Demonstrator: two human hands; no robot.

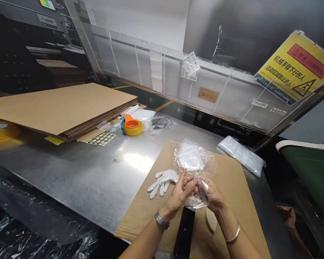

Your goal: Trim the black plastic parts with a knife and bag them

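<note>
Both of my hands hold a clear plastic bag (196, 202) above a brown cardboard sheet (232, 176). My left hand (182, 190), with a metal watch at the wrist, pinches the bag's left side, its index finger pointing up. On the bag's right side, my right hand (212, 194) is closed on the plastic; a silver bangle circles that wrist. Just beyond the fingers lies a pile of clear bags with white contents (190, 156). A white glove (163, 182) rests left of my left hand. Below the held bag is a long black bar (185, 230).
Stacked cardboard (67, 108) fills the table's left back, beside an orange tape dispenser (131, 126) and a sticker sheet (101, 139). A packed plastic bundle (241, 155) lies at the right. A clear panel with a yellow warning sign (295, 68) stands behind the metal table (97, 180).
</note>
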